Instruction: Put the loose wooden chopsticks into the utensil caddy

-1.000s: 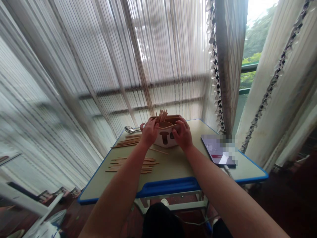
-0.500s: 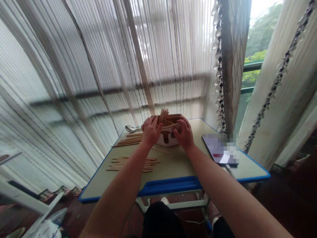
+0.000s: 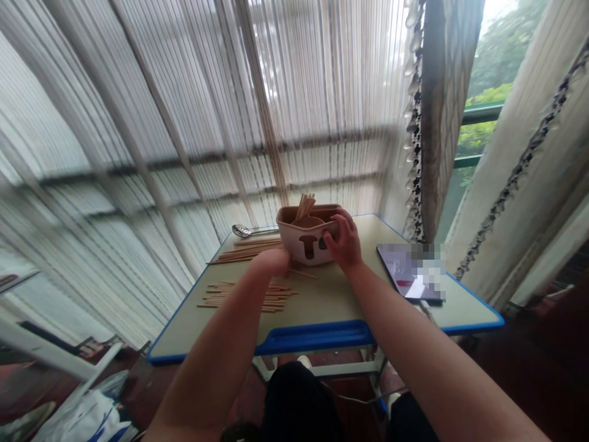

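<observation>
2 bare forearms (image 3: 396,313), dark legwear (image 3: 299,402), 2 pale shoes (image 3: 304,361), probably white.

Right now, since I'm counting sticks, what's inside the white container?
A bundle of sticks leans in the white container, near a brown curved piece. The sticks' lower ends and the container's floor are hidden, and the right hand covers its near right corner.

Left hand (image 3: 273,262) blurred (its grip unclear), tablet (image 3: 404,277) partly pixelated
</observation>
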